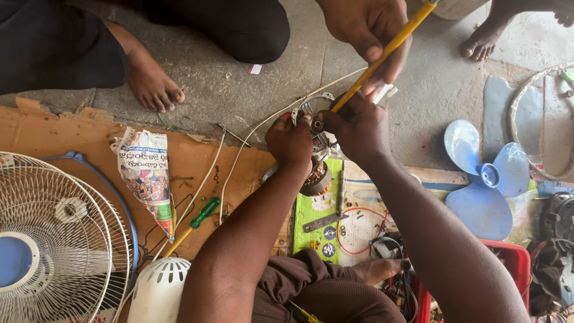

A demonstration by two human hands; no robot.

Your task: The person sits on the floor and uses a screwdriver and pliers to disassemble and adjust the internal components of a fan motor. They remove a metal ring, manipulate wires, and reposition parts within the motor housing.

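My left hand (pixel 291 142) grips a small fan motor (pixel 317 173) with copper windings and a metal end bracket (pixel 311 107). My right hand (pixel 357 127) holds the motor's top from the other side, fingers closed near the shaft. Another person's hand (pixel 368 30) reaches in from above and holds a yellow-handled screwdriver (pixel 385 51), its tip at the motor's top between my hands. A white cable (pixel 263 122) runs away from the motor to the left.
On brown cardboard (pixel 60 128) lie a white fan grille (pixel 54 239), a folded newspaper (pixel 146 173) and a green-handled screwdriver (pixel 194 221). A blue fan blade (pixel 481 179) lies right, a red tray (pixel 517 260) lower right. Bare feet (pixel 152 84) of people sit nearby.
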